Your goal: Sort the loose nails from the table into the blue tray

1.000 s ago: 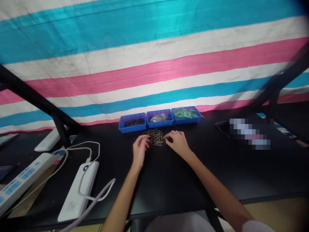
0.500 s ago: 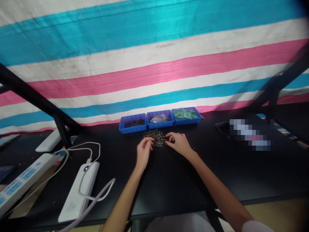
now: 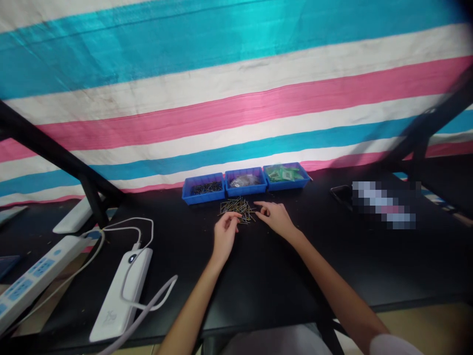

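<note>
Three blue bins, pale power bank, looping cable

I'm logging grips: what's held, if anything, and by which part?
Left hand, at the pile of thin yellow and grey metal screws: cannot tell. Right hand: nothing visibly held.

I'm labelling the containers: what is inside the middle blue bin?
The middle blue bin holds clear plastic packets in a heap. The packets' contents are too small to tell, and the heap hides the bin's floor beneath.
</note>
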{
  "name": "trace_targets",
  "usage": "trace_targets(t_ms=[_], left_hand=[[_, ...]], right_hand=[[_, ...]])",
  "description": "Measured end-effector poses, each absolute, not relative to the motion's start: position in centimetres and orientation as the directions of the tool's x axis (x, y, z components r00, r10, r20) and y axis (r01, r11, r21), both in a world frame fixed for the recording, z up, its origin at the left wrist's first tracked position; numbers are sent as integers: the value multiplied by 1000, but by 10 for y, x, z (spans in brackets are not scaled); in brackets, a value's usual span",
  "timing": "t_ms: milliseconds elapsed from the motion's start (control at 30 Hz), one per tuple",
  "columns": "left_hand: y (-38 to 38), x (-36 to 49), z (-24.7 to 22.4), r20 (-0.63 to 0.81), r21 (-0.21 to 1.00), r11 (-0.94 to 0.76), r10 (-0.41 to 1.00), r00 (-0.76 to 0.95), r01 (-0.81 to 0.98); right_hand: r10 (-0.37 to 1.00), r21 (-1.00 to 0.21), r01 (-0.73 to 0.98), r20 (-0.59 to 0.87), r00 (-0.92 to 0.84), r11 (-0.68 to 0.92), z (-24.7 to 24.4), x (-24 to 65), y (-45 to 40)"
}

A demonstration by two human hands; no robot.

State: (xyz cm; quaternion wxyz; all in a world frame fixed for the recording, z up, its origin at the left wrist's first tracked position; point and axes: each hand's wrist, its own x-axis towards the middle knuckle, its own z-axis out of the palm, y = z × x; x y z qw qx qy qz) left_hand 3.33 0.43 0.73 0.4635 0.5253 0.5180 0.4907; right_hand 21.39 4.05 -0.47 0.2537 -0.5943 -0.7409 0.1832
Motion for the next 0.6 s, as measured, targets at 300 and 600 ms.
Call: trace_targets(t_ms=[300, 600], left_hand=[[3, 37, 9, 30, 993, -29, 1000, -3, 110], [5, 37, 3, 81, 988, -74, 995, -51, 138]], right_hand=[[975, -593, 778, 184, -121, 209, 0, 212, 38], [987, -637, 757, 144, -70, 146, 5, 211, 35]])
